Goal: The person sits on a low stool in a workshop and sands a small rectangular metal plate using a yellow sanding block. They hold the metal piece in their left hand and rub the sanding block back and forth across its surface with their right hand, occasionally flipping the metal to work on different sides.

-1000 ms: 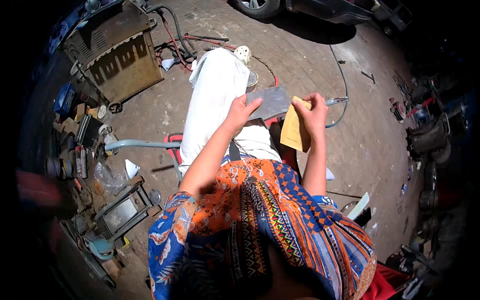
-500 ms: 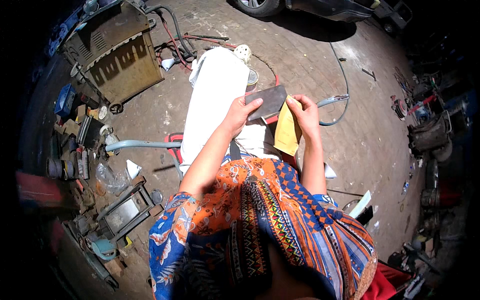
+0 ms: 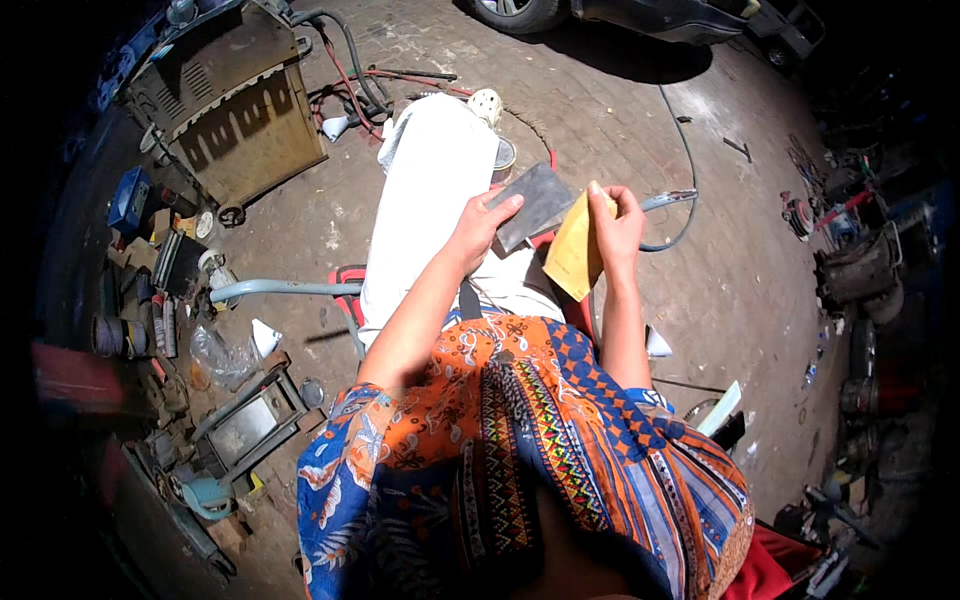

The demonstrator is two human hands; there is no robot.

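My left hand [image 3: 482, 230] grips a flat dark grey rectangular pad [image 3: 536, 198] at its near left corner, thumb on top. The pad is tilted above my lap. In my right hand [image 3: 617, 225] a yellow sheet of sandpaper [image 3: 573, 250] is pinched by its upper edge between thumb and fingers. It hangs down slightly curved, its lower end toward me. A small gap shows between the sheet and the pad's right edge. Both hands are over my white trousers [image 3: 432, 200].
A large metal cabinet [image 3: 240, 130] with hoses stands at the far left. A blue-grey tube [image 3: 285, 288] runs beside my leg. Tools and scrap lie along the left, near a small metal frame [image 3: 250, 425]. A car wheel [image 3: 515, 10] is at the top. Machine parts [image 3: 860, 265] line the right.
The sandpaper has come away from the pad's right end, and my right hand has turned slightly. The pad has tilted, its near edge turning lower.
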